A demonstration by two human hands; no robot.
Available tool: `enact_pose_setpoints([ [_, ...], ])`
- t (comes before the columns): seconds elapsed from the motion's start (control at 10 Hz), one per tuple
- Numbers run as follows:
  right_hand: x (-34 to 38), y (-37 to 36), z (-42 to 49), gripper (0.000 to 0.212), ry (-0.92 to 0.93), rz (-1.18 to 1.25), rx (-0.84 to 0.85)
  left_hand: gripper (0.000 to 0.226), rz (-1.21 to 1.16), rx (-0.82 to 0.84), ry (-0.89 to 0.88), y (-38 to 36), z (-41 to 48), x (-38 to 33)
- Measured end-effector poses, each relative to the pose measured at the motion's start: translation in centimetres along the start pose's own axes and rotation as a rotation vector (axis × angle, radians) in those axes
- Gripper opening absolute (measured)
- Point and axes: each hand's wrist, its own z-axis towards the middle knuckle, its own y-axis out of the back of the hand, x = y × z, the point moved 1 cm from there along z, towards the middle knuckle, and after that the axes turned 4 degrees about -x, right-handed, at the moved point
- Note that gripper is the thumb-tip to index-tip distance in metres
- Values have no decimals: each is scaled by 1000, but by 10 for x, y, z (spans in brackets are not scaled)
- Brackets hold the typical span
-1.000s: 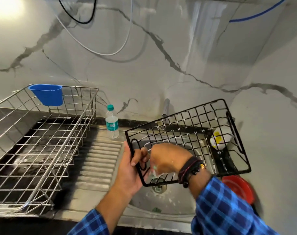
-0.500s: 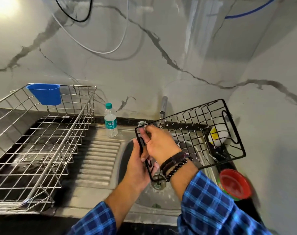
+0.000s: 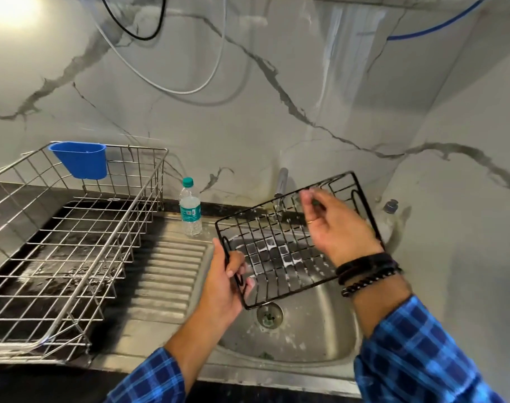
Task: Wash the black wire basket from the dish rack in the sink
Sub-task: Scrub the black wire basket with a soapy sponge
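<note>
Rubbing is judged the step in hand: each wire of the black wire basket (image 3: 272,248) should be worked along its length, with the frame tilted so suds drain into the sink (image 3: 314,335). Fingers (image 3: 233,270) of the left hand (image 3: 220,295) are curled tight round its end loop. Fingers (image 3: 307,196) of the right hand (image 3: 339,232) are loosely bent at the far rim; whether a wire is pinched cannot be told. The basket is held slanted above the sink, soap film in several cells. A tap (image 3: 281,181) is seen at its 12 o'clock, a water bottle (image 3: 190,210) at 10 o'clock, the dish rack (image 3: 73,257) at 9 o'clock.
</note>
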Motion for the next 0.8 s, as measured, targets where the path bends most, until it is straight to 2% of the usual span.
enact_pose_setpoints([
  [0.1, 14, 8, -35, 25, 141, -464, -33, 66, 267, 24, -192, 9, 4, -20],
  [0.2, 11, 26, -48, 21, 334, -573, -133, 75, 498, 23, -387, 6, 4, -35],
  [0.3, 14, 27, -38, 31, 742, -1093, -206, 71, 602, 101, -447, 12, 3, -32],
  [0.4, 9, 17, -18, 26, 644, -1341, 0, 54, 794, 158, -519, 16, 5, -22],
  [0.5, 2, 16, -11, 22, 392, -1357, 162, 49, 1116, 295, -932, 7, 0, -22],
  [0.6, -10, 12, -18, 19, 340, -1245, 320, 48, 1364, 467, -1210, -4, -10, -26],
  [0.7, -15, 14, -21, 18, 349, -1283, 507, 52, 1579, 557, -1490, -2, -16, -16],
  [0.8, -16, 48, -2, 17, 372, -1634, 463, 51, 1614, 544, -1626, 5, -18, -13],
])
